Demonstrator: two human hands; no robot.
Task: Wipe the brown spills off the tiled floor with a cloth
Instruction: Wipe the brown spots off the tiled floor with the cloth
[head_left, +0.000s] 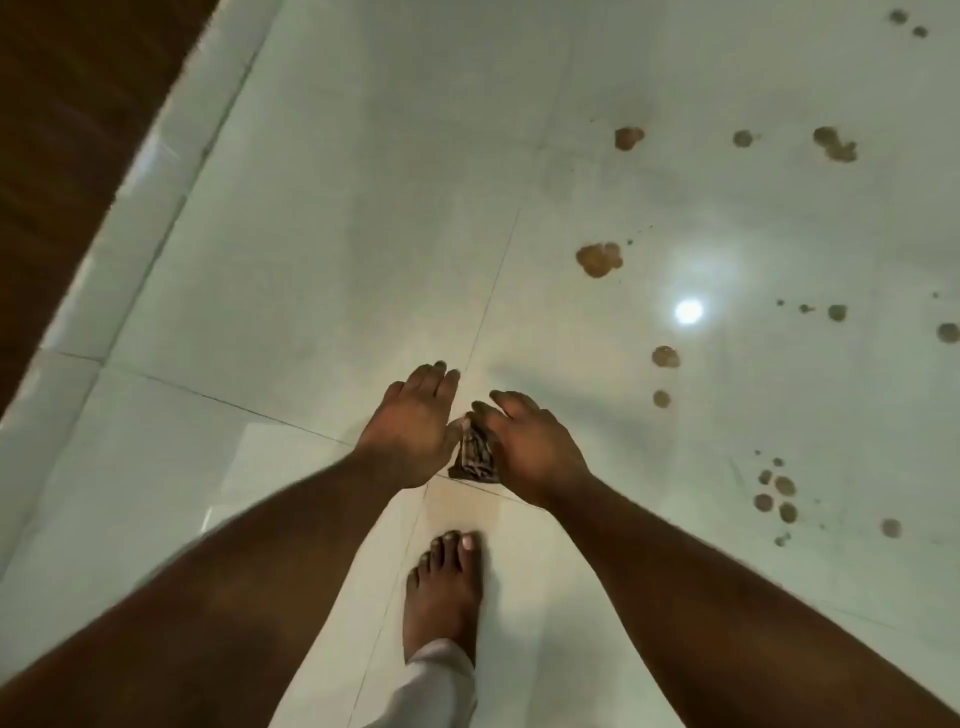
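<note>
While right hand (530, 447) holds cloth (475, 457), spills (600, 260) beyond

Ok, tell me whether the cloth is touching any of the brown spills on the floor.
Apart. The head view shows the cloth held between the hands, with bare pale tile between it and the nearest brown spills off to its right.

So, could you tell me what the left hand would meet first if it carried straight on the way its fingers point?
Probably only bare floor: the left hand points up-frame, and the spills lie off to its right.
</note>
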